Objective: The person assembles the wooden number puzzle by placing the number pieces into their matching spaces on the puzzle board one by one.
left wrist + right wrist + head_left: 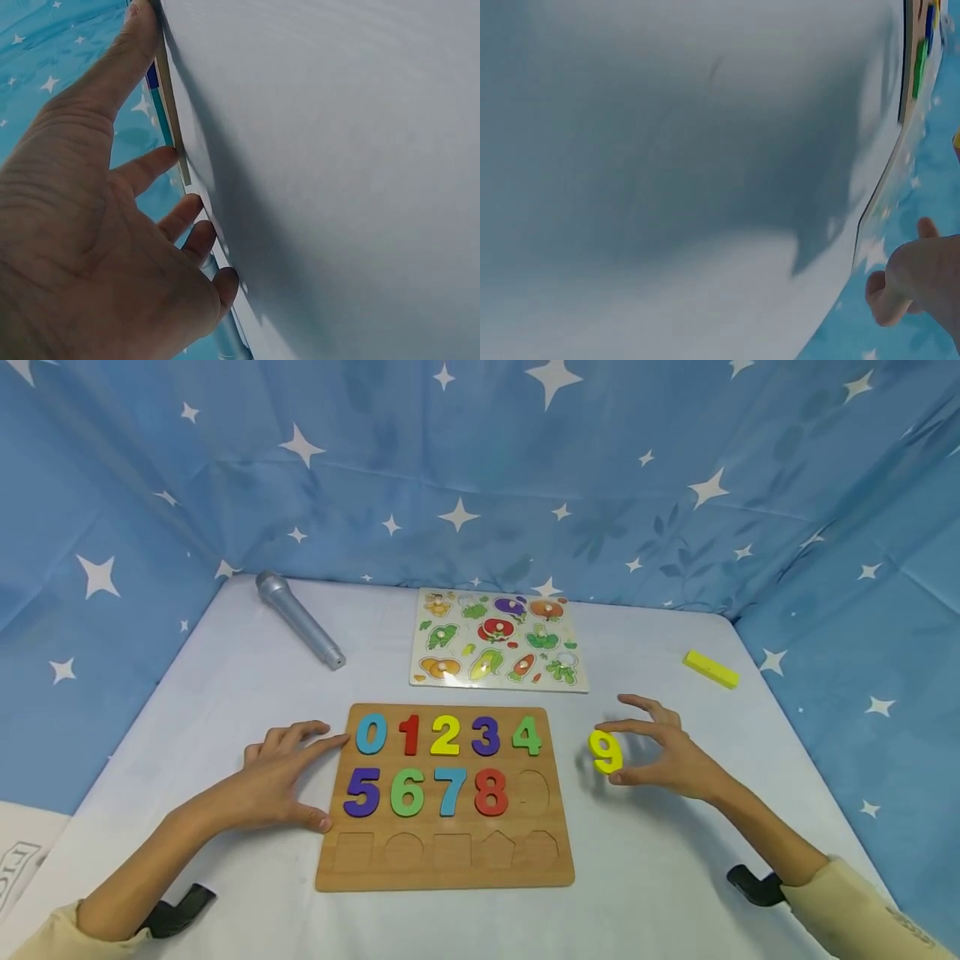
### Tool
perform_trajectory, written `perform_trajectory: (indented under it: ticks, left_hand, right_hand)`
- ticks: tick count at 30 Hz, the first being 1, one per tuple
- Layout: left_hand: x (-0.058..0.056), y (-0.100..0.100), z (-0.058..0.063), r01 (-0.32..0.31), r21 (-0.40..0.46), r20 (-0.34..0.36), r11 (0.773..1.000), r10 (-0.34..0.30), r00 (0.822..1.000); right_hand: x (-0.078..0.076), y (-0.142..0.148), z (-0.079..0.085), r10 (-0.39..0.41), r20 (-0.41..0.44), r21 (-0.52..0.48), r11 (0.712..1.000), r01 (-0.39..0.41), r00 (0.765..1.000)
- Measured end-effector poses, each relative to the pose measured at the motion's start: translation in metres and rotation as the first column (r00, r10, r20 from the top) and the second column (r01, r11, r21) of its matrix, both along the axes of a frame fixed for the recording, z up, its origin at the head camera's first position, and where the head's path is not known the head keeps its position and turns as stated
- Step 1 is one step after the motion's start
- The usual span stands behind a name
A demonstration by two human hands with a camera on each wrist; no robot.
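Note:
A yellow number 9 piece (606, 752) is pinched between the thumb and index finger of my right hand (667, 756), held just right of the wooden number board (450, 881). Along the board's left edge, my left hand (273, 781) rests its spread thumb and index finger. Number pieces 0 to 8 sit in the board's upper two rows, with the red 8 (491, 792) last in the second row. Beside it is a bare 9-shaped recess (534, 793). The bottom row shows several bare shape recesses. In the right wrist view, only part of the hand (922, 281) shows.
Behind the board lies a vegetable puzzle (498, 639). A grey-blue microphone (300, 620) lies at the back left, and a yellow block (711, 669) at the back right. A blue star-patterned curtain (480, 468) borders the white table (645, 877).

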State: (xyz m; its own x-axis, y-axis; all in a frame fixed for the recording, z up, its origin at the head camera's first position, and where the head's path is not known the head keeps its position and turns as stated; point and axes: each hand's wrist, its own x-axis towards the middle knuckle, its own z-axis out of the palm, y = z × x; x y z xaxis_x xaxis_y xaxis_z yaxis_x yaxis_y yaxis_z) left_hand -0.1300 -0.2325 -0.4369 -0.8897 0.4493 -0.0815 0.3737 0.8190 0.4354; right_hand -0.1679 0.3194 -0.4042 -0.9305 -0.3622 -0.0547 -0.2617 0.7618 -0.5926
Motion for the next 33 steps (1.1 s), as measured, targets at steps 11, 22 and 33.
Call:
perform_trajectory:
  ticks: [11,22,33]
  left_hand:
    - [0.002,0.001,-0.001,0.004,0.005,-0.002,1.000,-0.004,1.000]
    - [0.003,0.000,-0.002,-0.003,0.001,-0.016,1.000,0.003,1.000]
    - [0.002,0.000,-0.002,0.000,-0.008,-0.022,1.000,-0.001,1.000]
  right_hand:
    - [0.012,-0.059,-0.013,0.055,0.018,0.000,0.998,-0.055,0.998]
    - [0.021,-0.085,-0.028,0.077,0.007,0.020,0.997,-0.077,0.997]
    - [0.023,-0.090,-0.034,0.079,-0.010,0.029,0.996,-0.079,0.997]
